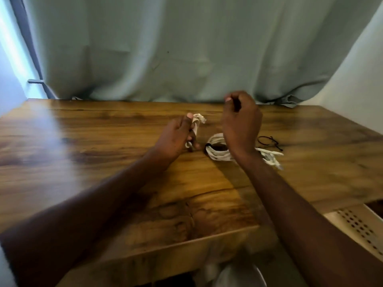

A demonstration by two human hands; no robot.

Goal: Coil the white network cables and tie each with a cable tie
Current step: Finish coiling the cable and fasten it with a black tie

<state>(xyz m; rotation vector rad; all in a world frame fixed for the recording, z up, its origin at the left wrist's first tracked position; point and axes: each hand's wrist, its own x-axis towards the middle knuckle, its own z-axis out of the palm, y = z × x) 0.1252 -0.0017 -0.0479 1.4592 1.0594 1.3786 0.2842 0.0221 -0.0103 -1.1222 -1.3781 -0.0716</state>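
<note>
My left hand [178, 137] is closed around a small bundle of white network cable [195, 125], held just above the wooden table [103, 141]. My right hand [240, 119] is raised above the table with its fingers curled; a thin dark strand seems pinched at its fingertips, but blur hides it. Under my right wrist a coiled white cable [217, 151] lies flat on the table with a black tie [207, 145] on its left side. More white cable ends [271, 158] stick out to the right of my wrist. Loose black cable ties [268, 141] lie just beyond them.
A pale green curtain [186, 48] hangs along the table's far edge. A perforated beige panel [356, 224] sits below the table's right corner. Something white and rounded [238, 274] shows beneath the near edge.
</note>
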